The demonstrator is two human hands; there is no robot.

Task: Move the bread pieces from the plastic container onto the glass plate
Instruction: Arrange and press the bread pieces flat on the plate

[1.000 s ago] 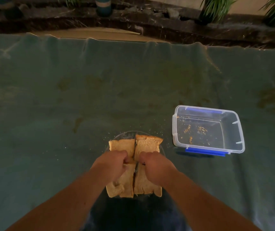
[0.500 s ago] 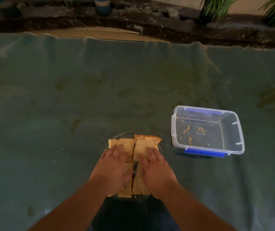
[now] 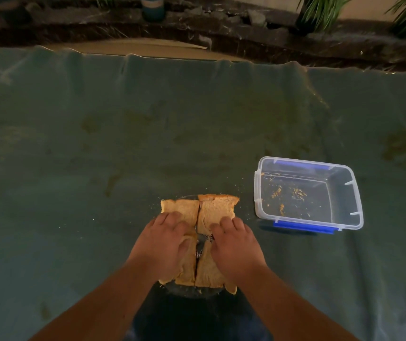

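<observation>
Both hands flat on bread
Bread pieces (image 3: 218, 211) on the plate (image 3: 192, 292) at the cloth's near edge are pressed by the left hand (image 3: 164, 249) and right hand (image 3: 234, 247), fingers spread, nothing clamped.

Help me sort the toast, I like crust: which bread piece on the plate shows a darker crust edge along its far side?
The far-right piece, beyond the right hand. Its far edge is darker brown; the far-left piece looks pale throughout.

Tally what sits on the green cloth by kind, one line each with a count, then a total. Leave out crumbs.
Bread pieces: 4, all on the plate, partly under the left hand and right hand
Glass plate: 1
Plastic container: 1, holding only crumbs
Total: 6
</observation>
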